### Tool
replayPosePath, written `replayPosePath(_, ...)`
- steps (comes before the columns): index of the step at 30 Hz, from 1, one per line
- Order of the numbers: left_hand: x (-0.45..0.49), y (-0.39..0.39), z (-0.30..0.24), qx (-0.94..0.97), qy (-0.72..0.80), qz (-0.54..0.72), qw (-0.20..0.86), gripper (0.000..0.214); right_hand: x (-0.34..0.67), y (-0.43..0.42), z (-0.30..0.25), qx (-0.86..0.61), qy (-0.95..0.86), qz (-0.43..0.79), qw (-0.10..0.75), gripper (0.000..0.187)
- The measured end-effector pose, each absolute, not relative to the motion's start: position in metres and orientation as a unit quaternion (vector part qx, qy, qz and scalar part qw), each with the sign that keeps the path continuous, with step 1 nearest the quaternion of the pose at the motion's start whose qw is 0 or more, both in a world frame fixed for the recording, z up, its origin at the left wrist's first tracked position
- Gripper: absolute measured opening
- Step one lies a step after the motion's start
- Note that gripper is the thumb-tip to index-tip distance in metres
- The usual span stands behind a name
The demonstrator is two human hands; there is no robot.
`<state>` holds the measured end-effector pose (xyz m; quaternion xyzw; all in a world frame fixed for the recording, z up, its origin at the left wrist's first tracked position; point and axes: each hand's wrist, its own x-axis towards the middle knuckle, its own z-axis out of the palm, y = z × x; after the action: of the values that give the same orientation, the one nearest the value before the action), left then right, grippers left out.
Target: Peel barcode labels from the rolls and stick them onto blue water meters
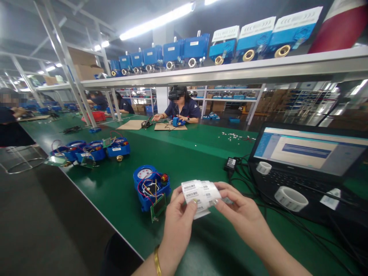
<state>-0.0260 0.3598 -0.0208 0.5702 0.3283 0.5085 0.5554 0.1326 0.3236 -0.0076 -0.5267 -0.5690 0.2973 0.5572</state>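
Between my two hands is a folded strip of white barcode labels (198,195), held above the green bench. My left hand (178,220) pinches its left side, thumb on the printed face. At the right side, my right hand (244,212) grips the labels between thumb and fingers. Just left of my hands sits a blue meter housing (142,195), its top open, with a round dial and coloured wires showing. A green circuit board (158,207) leans against its front on those wires.
Several more blue meters (93,151) stand along the bench's left edge. At right are a laptop (304,161), label rolls (291,198) and black cables. A shelf (184,76) with meters crosses overhead. A co-worker (181,107) sits across the bench.
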Motion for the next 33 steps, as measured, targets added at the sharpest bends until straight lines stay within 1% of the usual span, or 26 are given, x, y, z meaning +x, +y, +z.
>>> replayPosePath(5,-0.025,0.359,-0.018,0.567,0.329,0.499,0.567,0.030,0.132,0.325,-0.012,-0.519,-0.577,0.279,0.566,0.036)
replayPosePath(10,-0.025,0.361,-0.022,0.546,0.331,0.489,0.594,0.028,0.135,0.325,-0.012,-0.521,-0.597,0.269,0.548,0.035)
replayPosePath(14,-0.024,0.364,-0.024,0.467,0.314,0.481,0.672,0.032,0.139,0.322,-0.006,-0.509,-0.626,0.294,0.513,0.022)
replayPosePath(17,-0.025,0.364,-0.022,0.431,0.306,0.465,0.710,0.036,0.139,0.321,-0.004,-0.531,-0.644,0.252,0.490,0.015)
replayPosePath(19,-0.026,0.363,-0.021,0.453,0.309,0.465,0.695,0.034,0.138,0.322,-0.005,-0.536,-0.648,0.226,0.492,0.019)
replayPosePath(22,-0.028,0.361,-0.020,0.512,0.319,0.448,0.660,0.028,0.138,0.323,-0.007,-0.529,-0.648,0.214,0.504,0.024)
replayPosePath(24,-0.028,0.361,-0.021,0.524,0.326,0.434,0.656,0.026,0.139,0.324,-0.007,-0.526,-0.647,0.211,0.510,0.028)
replayPosePath(26,-0.027,0.361,-0.020,0.490,0.328,0.427,0.685,0.026,0.141,0.324,-0.005,-0.517,-0.649,0.210,0.516,0.030)
replayPosePath(28,-0.026,0.362,-0.018,0.427,0.329,0.423,0.728,0.031,0.143,0.323,-0.001,-0.501,-0.662,0.215,0.514,0.027)
replayPosePath(31,-0.026,0.364,-0.015,0.356,0.333,0.427,0.761,0.033,0.146,0.320,0.005,-0.494,-0.695,0.223,0.473,0.017)
replayPosePath(33,-0.027,0.364,-0.014,0.335,0.332,0.433,0.768,0.031,0.146,0.319,0.007,-0.508,-0.701,0.222,0.449,0.013)
